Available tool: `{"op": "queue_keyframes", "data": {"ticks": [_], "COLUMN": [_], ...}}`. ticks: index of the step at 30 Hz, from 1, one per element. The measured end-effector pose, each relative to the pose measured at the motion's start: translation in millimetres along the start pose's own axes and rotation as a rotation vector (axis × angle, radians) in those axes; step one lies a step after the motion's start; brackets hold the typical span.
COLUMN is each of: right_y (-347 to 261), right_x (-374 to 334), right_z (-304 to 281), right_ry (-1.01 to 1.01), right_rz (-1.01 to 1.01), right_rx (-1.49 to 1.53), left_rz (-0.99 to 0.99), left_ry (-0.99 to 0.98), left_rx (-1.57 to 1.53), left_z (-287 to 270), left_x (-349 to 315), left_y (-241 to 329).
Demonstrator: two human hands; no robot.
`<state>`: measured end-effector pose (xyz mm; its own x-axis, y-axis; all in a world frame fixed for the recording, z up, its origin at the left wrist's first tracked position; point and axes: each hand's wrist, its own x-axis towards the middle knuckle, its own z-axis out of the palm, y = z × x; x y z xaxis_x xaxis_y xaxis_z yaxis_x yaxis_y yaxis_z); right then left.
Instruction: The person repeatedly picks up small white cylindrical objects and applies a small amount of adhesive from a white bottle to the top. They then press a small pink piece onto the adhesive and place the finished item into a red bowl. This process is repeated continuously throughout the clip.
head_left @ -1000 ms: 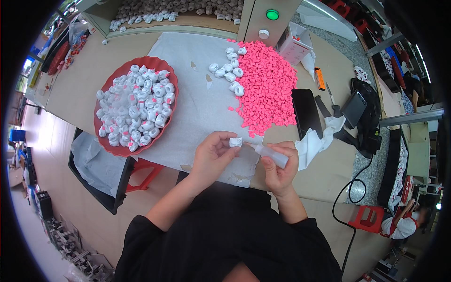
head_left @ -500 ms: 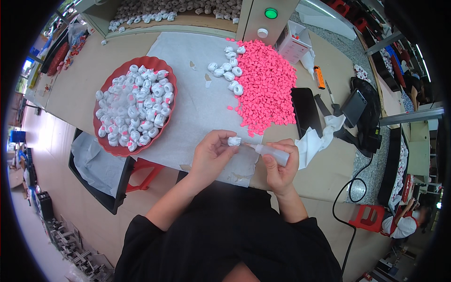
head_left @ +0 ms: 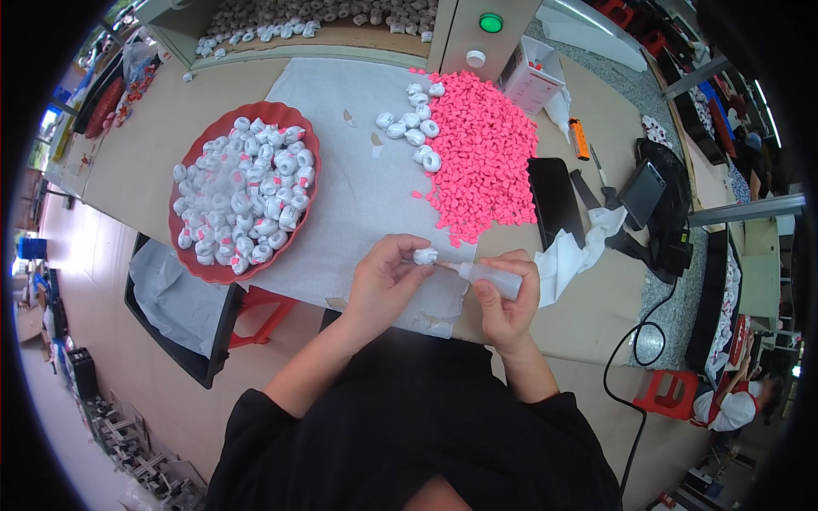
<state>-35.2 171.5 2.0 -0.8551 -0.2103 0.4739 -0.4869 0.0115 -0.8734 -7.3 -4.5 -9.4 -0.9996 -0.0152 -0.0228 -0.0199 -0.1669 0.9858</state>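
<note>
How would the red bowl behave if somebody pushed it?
The red bowl would likely slide rather than tip, as it looks wide and low. The white pieces inside are loosely heaped, so some might roll off.

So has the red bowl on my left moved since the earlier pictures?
No, not visibly. The red bowl keeps its place relative to the green button, with no sideways, forward or backward shift.
</note>
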Motion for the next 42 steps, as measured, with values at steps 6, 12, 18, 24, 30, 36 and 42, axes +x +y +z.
{"op": "queue_keyframes", "data": {"ticks": [6, 12, 18, 24, 30, 36, 42], "right_y": [-0.3, -0.6, -0.9, 0.3, -1.5, -1.0, -14.7], "right_x": [0.1, -0.4, -0.2, -0.6, 1.2, -1.0, 16.2], "right_z": [-0.4, -1.0, 0.8, 1.9, 1.7, -0.4, -11.8], "right_ry": [0.002, 0.007, 0.005, 0.023, 0.018, 0.077, 0.238], "right_rz": [0.004, 0.014, -0.008, -0.011, -0.043, 0.050, 0.466], "right_rx": [0.009, 0.013, -0.004, 0.005, -0.035, 0.114, 0.759], "left_rz": [-0.002, 0.013, -0.007, -0.024, -0.050, -0.068, -0.013], "left_ry": [0.000, 0.011, 0.011, 0.003, -0.006, 0.003, -0.010], "left_rx": [-0.012, 0.012, -0.044, -0.028, -0.055, -0.084, 0.038], "left_z": [0.2, -0.5, 1.9, 1.9, 1.2, 1.7, 1.1], "left_x": [-0.3, -0.7, -1.3, -1.7, -2.9, -2.6, -2.1], "left_y": [0.3, -0.2, 2.8, 3.3, 5.1, 8.3, 1.1]}}
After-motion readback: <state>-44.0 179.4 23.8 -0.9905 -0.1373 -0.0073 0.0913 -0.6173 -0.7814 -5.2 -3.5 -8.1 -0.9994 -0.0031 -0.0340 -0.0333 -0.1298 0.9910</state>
